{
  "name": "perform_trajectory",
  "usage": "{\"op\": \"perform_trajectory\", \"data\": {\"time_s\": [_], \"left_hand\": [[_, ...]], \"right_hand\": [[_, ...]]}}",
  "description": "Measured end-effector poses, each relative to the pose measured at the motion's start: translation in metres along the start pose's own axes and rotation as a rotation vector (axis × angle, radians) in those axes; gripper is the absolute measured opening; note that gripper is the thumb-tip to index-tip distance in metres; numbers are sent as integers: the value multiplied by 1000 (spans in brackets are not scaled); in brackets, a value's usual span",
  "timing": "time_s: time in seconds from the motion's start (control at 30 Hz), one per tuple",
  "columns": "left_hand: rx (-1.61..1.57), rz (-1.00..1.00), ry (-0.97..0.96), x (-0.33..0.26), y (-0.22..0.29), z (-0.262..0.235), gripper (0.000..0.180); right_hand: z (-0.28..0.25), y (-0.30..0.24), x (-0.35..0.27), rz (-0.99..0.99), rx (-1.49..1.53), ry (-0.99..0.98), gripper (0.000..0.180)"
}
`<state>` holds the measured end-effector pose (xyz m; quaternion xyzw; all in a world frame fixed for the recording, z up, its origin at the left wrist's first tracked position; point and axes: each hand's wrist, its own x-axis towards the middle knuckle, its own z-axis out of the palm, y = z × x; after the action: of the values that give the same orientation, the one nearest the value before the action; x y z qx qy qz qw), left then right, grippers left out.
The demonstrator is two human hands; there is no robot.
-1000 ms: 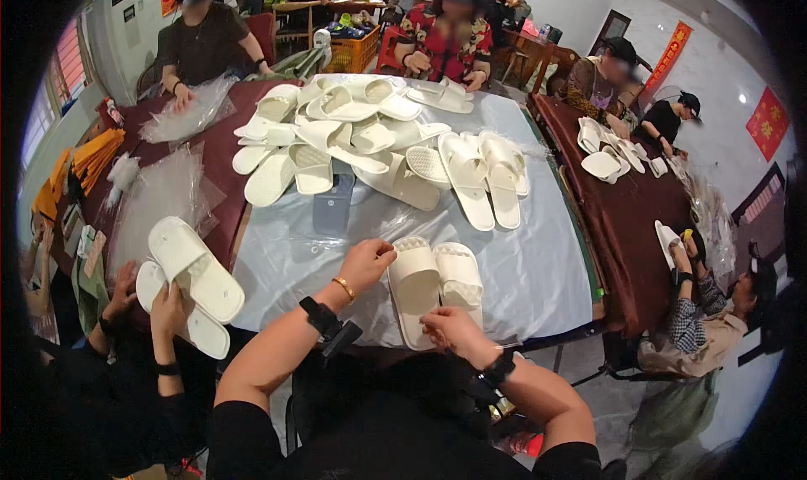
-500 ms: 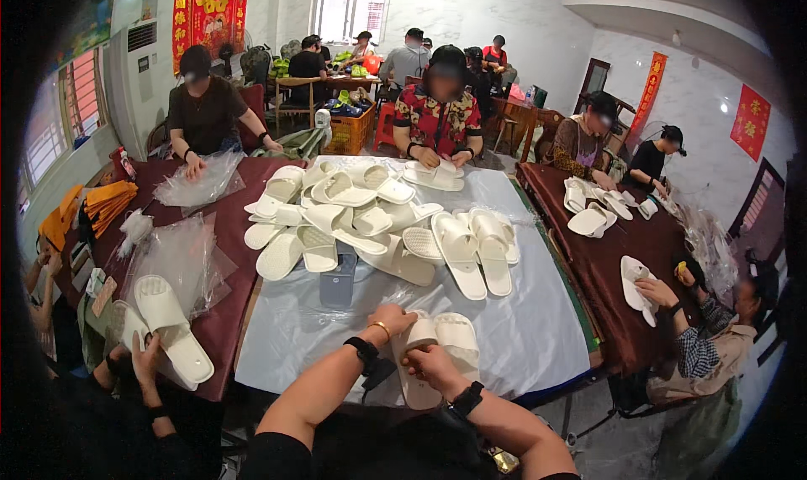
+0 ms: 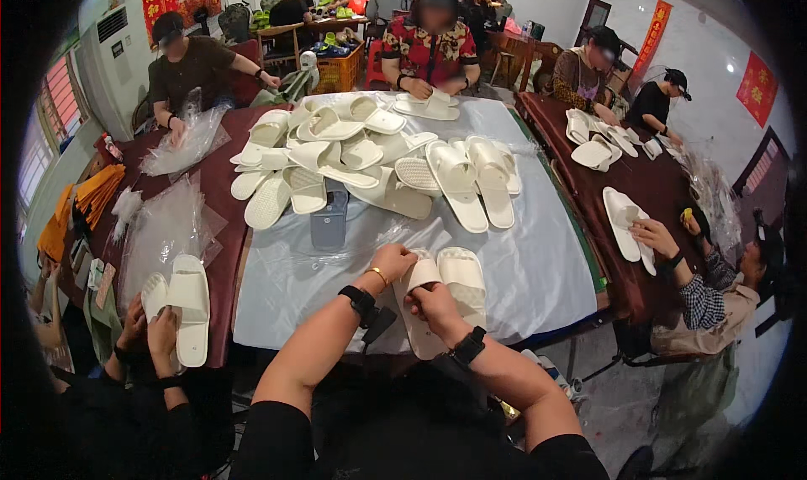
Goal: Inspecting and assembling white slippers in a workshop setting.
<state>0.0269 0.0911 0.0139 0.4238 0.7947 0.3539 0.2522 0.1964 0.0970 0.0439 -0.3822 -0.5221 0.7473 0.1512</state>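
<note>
At the near edge of the covered table, a white slipper [image 3: 412, 335] lies under my hands, its toe pointing away from me. My left hand [image 3: 393, 265] grips the left side of its strap near the toe, fingers closed. The fingers of my right hand [image 3: 432, 305] are curled and pinch the strap's rear edge; whether anything small is in them is hidden. Just to the right, touching or nearly so, rests a second white slipper [image 3: 463, 280]. Farther off is a heap of white slippers [image 3: 336, 148], with a pair of slippers [image 3: 459, 190] at its right side.
A grey-blue phone [image 3: 329, 221] lies before the heap on the pale table sheet [image 3: 538, 253]. At left, clear plastic bags [image 3: 168, 232] cover a dark red table, where a co-worker's hands hold slippers [image 3: 192, 312]. Other people handle slippers opposite and at the right table [image 3: 580, 219].
The view has tilted downward, so the tables sit higher in the picture. Both my hands stay on the same slipper. The co-worker at left has turned their slippers more upright.
</note>
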Motion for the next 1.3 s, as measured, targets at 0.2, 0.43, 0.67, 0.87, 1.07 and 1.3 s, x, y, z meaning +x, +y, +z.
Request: {"op": "perform_trajectory", "data": {"time_s": [0.2,0.43,0.67,0.87,1.07,1.3], "left_hand": [[-125,-78,-77,-10,20,1,43],[-247,-66,-61,-3,22,16,38],[-320,14,114,-2,15,13,26],[-397,75,203,2,23,2,27],[-257,158,172,-7,39,13,23],[-155,324,45,-13,54,28,23]], "right_hand": [[-4,8,-1,-32,-24,-6,9],[-8,14,4,-45,-24,-33,9],[-22,4,-27,49,-118,-63,13],[-81,-18,-70,-228,-625,-47,13],[-77,-29,-96,-690,-1150,313,10],[-76,3,-78,-790,-1164,168,10]]}}
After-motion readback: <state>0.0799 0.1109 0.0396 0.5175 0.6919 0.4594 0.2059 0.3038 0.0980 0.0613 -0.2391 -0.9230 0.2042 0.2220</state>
